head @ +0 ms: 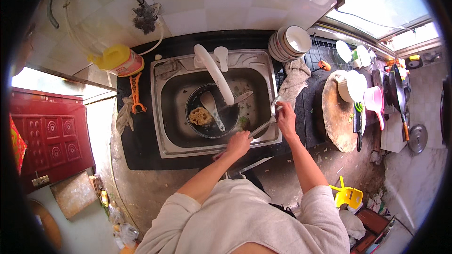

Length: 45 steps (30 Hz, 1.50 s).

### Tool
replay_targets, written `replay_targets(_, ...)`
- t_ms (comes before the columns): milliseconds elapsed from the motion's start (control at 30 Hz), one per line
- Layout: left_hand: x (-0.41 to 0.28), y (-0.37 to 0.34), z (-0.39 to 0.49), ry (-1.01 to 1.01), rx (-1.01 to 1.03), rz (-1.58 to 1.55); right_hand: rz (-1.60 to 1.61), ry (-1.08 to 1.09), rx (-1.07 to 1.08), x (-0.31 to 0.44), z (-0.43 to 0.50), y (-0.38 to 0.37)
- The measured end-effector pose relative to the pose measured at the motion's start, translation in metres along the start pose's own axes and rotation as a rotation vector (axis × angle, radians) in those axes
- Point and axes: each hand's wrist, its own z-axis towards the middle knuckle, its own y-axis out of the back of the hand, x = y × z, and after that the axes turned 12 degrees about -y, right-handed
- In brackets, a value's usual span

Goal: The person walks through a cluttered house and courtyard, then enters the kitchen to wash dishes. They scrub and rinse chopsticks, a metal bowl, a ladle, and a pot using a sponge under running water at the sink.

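Observation:
Over the right front rim of the stainless steel sink point(158, 127), both hands hold a long-handled metal ladle point(262, 127). My left hand point(240, 144) grips its handle end, while my right hand point(286, 118) is at its bowl end with the fingers around it. A dark round pan point(193, 96) sits in the sink basin. Inside that pan are a pale rice paddle point(211, 107) with a patterned handle and a yellowish porous scrubber point(200, 116). Another utensil's handle point(244, 96) sticks out to the right, its other end partly hidden behind the white faucet point(216, 74).
Stacked bowls point(289, 44) and a crumpled cloth point(293, 81) stand right of the sink. Farther right, a round chopping board point(332, 113) carries a white pot point(352, 86) and a cleaver point(357, 123). At left are a yellow jug point(118, 60) and an orange peeler point(136, 93).

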Motion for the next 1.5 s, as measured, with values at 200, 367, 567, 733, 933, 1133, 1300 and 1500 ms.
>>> replay_targets(200,0.024,0.073,-0.040,0.270,0.081,-0.193,0.230,-0.002,-0.207,0.022,-0.035,-0.003)
replay_targets(367,0.066,0.128,-0.125,0.433,-0.129,-0.094,0.120,0.144,0.261,0.028,-0.036,-0.110)
replay_targets(567,0.084,0.144,-0.176,0.856,-0.116,-0.536,-0.179,0.249,0.570,0.074,-0.038,-0.259)
replay_targets(733,0.093,0.133,-0.192,0.682,-0.238,-0.351,0.379,-0.256,0.648,0.118,-0.007,-0.202)
replay_targets(933,0.083,0.115,-0.145,0.497,-0.172,-0.329,0.421,0.287,0.465,0.125,-0.021,-0.137)
replay_targets(1133,0.056,0.103,-0.108,0.413,-0.065,-0.106,0.376,-0.142,0.635,0.130,0.015,-0.150)
replay_targets(1300,0.058,0.110,-0.099,0.403,-0.105,-0.065,-0.008,0.159,0.270,0.138,-0.017,-0.151)
replay_targets(1500,0.048,0.117,-0.104,0.330,-0.067,-0.060,-0.122,0.057,0.303,0.136,0.014,-0.141)
